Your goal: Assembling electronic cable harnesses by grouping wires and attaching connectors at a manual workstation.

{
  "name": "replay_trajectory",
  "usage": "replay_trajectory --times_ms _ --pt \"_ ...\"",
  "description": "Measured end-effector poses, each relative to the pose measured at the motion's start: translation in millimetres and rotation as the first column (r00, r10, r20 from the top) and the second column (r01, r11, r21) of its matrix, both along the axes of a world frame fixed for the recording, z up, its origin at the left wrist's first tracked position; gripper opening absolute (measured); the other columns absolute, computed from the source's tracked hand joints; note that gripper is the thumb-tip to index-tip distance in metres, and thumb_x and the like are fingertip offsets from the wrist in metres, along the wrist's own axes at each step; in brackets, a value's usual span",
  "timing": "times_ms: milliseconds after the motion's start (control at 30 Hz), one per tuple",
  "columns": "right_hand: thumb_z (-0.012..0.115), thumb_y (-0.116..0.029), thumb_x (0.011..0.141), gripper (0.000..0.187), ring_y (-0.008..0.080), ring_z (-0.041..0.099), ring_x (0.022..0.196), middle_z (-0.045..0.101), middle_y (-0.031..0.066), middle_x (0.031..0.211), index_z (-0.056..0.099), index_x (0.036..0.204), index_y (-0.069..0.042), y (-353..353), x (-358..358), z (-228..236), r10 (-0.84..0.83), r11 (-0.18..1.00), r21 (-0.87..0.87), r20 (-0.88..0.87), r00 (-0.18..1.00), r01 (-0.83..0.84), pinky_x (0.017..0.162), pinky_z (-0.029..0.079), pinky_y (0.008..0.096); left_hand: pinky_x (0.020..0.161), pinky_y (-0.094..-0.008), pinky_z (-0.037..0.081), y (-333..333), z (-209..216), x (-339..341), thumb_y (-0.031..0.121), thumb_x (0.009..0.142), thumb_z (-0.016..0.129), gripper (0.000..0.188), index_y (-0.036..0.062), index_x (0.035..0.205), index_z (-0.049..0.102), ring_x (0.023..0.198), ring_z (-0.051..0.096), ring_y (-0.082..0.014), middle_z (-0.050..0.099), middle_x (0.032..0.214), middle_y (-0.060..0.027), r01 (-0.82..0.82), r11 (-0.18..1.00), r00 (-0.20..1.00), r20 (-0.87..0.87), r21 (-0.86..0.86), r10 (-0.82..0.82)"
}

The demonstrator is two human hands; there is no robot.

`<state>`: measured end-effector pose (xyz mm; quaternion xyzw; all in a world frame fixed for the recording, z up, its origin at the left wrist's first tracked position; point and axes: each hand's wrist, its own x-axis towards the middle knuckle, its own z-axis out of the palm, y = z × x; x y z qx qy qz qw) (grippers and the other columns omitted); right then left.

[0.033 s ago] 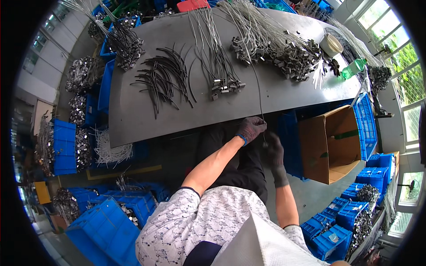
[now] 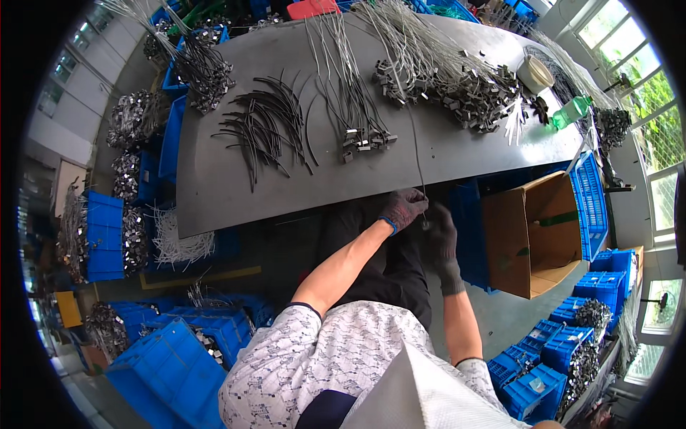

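Just off the table's near edge, my left hand [image 2: 406, 209] in a dark knitted glove with a blue cuff is closed around a thin dark cable [image 2: 416, 146]. From there the cable runs up across the table toward the heap of cables. Its lower end hangs a little below my left fingers, with a small pale piece [image 2: 426, 225] on it. Beside that end, to the right, is my right hand [image 2: 443, 232], gloved in grey. Motion and shadow smear its fingers, so whether they touch the cable is unclear.
On the grey table [image 2: 321, 182] lie black sleeves [image 2: 268, 129], a small cable bunch [image 2: 361, 136] with metal ends and a large cable heap [image 2: 464, 86]. A green bottle [image 2: 572, 112] and white tub [image 2: 534, 74] stand right. An open cardboard box [image 2: 507, 239] and blue crates [image 2: 168, 375] surround me.
My right hand has shifted very slightly upward beside the cable's end. My left hand keeps its hold, and the things on the table lie as before.
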<state>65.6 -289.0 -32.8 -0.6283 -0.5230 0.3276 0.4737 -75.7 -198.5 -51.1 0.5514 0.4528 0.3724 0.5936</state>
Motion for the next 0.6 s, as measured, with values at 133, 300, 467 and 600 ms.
replay_trajectory --times_ms 133,300,467,600 --pt "0.054 -0.010 0.096 0.034 0.0284 0.068 0.095 0.069 0.0181 0.108 0.055 0.128 0.001 75.2 -37.6 5.4 -0.020 0.998 0.069 0.095 0.995 0.013 0.086 0.053 0.0339 0.072 -0.0303 0.053 35.9 6.9 -30.5 0.021 0.080 0.073 0.023 0.0011 0.093 0.074 0.074 0.066 -0.0143 0.074 0.080 -0.0088 -0.060 0.998 0.998 -0.016 0.034 0.061" --pt "0.047 -0.017 0.102 0.039 0.0199 0.067 0.071 0.068 0.0156 0.100 0.045 0.135 0.004 137.9 -80.7 18.5 -0.053 0.972 -0.231 -0.374 0.926 -0.038 0.061 0.056 0.0320 0.068 -0.0322 0.053 87.5 19.8 -67.0 0.024 0.076 0.073 0.027 0.0010 0.089 0.074 0.070 0.066 -0.0184 0.073 0.078 -0.0108 -0.082 0.992 0.995 -0.071 -0.100 0.075" --pt "0.052 -0.020 0.102 0.039 0.0200 0.066 0.065 0.067 0.0176 0.100 0.047 0.135 0.000 200.7 -98.7 14.9 0.067 0.985 -0.109 -0.463 0.884 -0.132 0.056 0.054 0.0320 0.067 -0.0371 0.053 142.0 20.4 -103.0 0.031 0.083 0.068 0.028 0.0039 0.091 0.072 0.071 0.068 -0.0257 0.068 0.078 -0.0187 -0.095 0.993 0.947 -0.301 0.073 0.113" --pt "0.059 -0.020 0.098 0.042 0.0255 0.069 0.077 0.068 0.0127 0.099 0.051 0.136 -0.005 274.0 -63.2 -14.2 0.130 0.991 -0.061 0.140 0.982 -0.123 0.066 0.056 0.0372 0.070 -0.0446 0.054 136.7 32.8 -150.1 0.037 0.086 0.064 0.034 0.0049 0.093 0.069 0.083 0.070 -0.0355 0.070 0.086 -0.0197 -0.391 0.884 0.737 -0.488 0.256 0.468"
